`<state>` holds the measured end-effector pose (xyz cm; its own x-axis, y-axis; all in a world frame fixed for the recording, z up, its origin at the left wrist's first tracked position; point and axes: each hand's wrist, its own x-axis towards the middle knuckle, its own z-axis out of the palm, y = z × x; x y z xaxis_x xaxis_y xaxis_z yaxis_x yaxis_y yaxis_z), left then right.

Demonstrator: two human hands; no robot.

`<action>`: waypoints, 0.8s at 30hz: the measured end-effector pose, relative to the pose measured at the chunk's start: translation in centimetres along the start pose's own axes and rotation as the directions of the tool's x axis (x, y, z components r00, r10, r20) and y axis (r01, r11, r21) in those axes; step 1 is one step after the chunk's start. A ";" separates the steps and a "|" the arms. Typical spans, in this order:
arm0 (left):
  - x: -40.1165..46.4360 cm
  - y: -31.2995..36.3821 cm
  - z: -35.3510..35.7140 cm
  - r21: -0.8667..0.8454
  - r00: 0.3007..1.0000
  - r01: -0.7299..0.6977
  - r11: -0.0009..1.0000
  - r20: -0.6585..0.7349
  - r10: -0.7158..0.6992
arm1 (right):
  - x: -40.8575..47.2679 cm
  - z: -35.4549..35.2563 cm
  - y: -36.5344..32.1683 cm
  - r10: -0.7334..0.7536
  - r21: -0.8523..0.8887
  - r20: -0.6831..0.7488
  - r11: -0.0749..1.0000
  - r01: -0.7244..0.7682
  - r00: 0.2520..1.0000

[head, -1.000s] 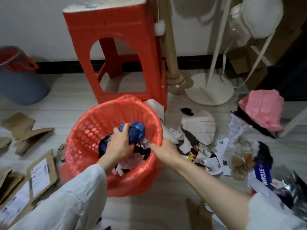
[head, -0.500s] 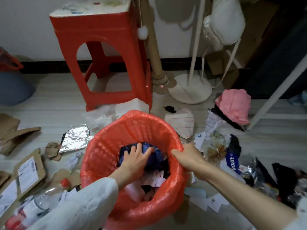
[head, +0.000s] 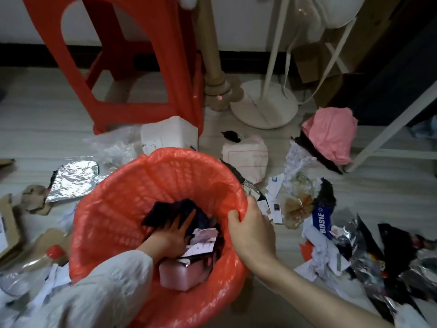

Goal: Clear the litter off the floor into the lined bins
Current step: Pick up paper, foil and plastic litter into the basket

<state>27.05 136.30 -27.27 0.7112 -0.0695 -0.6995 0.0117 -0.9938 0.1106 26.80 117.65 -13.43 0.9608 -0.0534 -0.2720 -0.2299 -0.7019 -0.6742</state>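
Pressing down into the red-lined bin [head: 123, 209], my left hand [head: 173, 235] lies flat on a dark bundle of cloth or wrapping [head: 172, 209], fingers spread and fairly straight, holding nothing that I can make out. My right hand [head: 250, 230] grips the bin's right rim, fingers curled over the liner. Under the left hand sit paper scraps [head: 201, 242] and a pale pink box [head: 179, 275], so the bin is partly filled.

What matters next, as I judge it, is where the remaining litter lies. The thickest heap, the torn papers, foil and the blue wrapper [head: 322, 221], sits on the floor just right of the bin, right beside the right hand, with the pink bag [head: 331, 136] farther up. The foil sheet [head: 73, 178] and cardboard scraps [head: 35, 200] lie to the bin's left, nearer the left hand. The right hand is nearest the big pile, but it must let go of the rim first.
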 end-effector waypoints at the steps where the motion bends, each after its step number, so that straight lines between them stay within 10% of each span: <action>1: 0.1 0.0 0.1 0.006 1.000 0.009 1.000 -0.003 -0.009 | 0.0 0.2 0.1 -0.008 -0.007 -0.007 1.000 0.008 1.000; 10: -2.0 -0.9 -4.8 0.095 0.998 0.042 0.995 -0.053 -0.037 | 0.9 1.9 -3.8 0.043 -0.019 0.024 0.999 -0.043 0.999; 15: -7.0 -0.9 -9.7 -0.015 0.979 0.041 0.999 -0.197 -0.043 | 2.1 2.9 -5.7 0.069 0.232 0.271 0.964 -0.134 0.960; 24: -15.8 7.4 -15.4 0.126 0.757 -0.250 0.960 -0.593 0.275 | -0.9 -7.3 -1.5 -0.015 0.084 0.286 0.996 -0.010 0.958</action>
<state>26.67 131.39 -4.53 0.9584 -0.2740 -0.0798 -0.2550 -0.9478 0.1917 27.45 113.57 -7.13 0.8797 0.1622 -0.4470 -0.2515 -0.6392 -0.7268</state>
